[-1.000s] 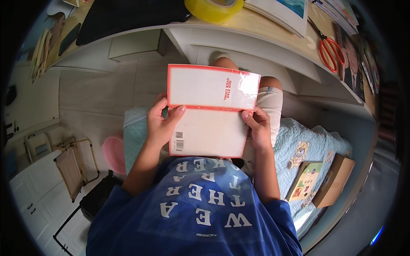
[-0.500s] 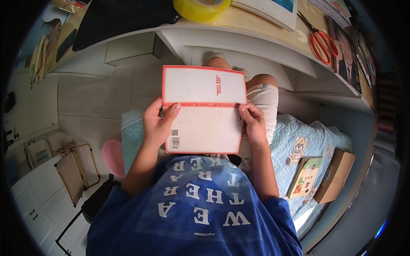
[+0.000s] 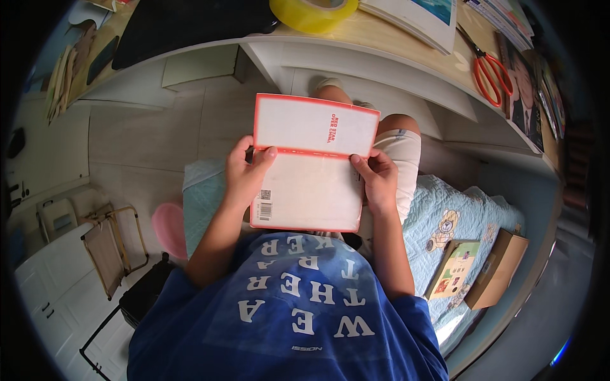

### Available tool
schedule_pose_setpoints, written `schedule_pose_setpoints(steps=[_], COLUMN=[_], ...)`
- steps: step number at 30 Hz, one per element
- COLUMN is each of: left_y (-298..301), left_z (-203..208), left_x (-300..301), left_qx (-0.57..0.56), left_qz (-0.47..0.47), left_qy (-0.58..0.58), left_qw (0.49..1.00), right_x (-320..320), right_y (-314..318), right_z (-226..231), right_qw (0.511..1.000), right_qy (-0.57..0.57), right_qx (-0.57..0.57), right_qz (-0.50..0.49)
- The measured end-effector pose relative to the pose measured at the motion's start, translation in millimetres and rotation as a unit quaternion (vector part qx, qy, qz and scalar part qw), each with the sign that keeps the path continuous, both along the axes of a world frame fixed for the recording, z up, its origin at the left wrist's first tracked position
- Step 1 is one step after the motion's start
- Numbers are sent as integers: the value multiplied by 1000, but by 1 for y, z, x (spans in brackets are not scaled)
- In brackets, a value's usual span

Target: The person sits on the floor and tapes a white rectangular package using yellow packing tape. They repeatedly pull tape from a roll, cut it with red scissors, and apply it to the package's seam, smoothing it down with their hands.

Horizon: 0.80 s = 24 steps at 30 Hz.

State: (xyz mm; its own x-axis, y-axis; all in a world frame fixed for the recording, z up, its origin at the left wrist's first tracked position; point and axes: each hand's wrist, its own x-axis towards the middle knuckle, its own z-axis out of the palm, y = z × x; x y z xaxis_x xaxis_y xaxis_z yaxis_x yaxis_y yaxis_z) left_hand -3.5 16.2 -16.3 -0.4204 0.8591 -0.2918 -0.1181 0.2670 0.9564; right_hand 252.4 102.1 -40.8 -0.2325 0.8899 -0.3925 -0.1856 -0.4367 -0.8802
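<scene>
A white book cover with red edges (image 3: 308,190) is held in front of my lap, its folded flap spread away from me above a red crease. At the crease's left end, my left hand (image 3: 248,171) pinches the edge with its thumb on top. My right hand (image 3: 378,178) grips the right end of the same crease, thumb laid on the face and fingers curled at the side. A square code and a barcode show at the lower left of the cover. Whatever lies beneath it is hidden.
Ahead is a desk edge (image 3: 381,51) bearing a yellow tape roll (image 3: 311,16), red-handled scissors (image 3: 490,79) and a black mat (image 3: 190,28). On the blue quilt (image 3: 422,219) to my right lie a green book (image 3: 452,270) and a cardboard box (image 3: 499,270). A pink basin (image 3: 169,230) stands left.
The cover and both hands have shifted slightly to the right in view, and the cover has tilted a little, its right side lower. Both hands keep their hold at the crease.
</scene>
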Motion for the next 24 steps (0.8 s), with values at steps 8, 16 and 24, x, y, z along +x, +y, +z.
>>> schedule_pose_setpoints(steps=[8, 16, 24], left_y=[2, 19, 66], left_z=[-3, 19, 36], left_x=[-9, 7, 56], left_qx=[-65, 25, 52], left_qz=[-13, -89, -196], left_qy=[-66, -27, -72], left_qw=[996, 995, 976], right_x=[-3, 17, 75], right_y=[8, -7, -23], right_z=[12, 36, 67], right_qw=[999, 999, 985], right_qy=[1, -5, -25], right_qx=[-33, -16, 37], right_qz=[34, -39, -166])
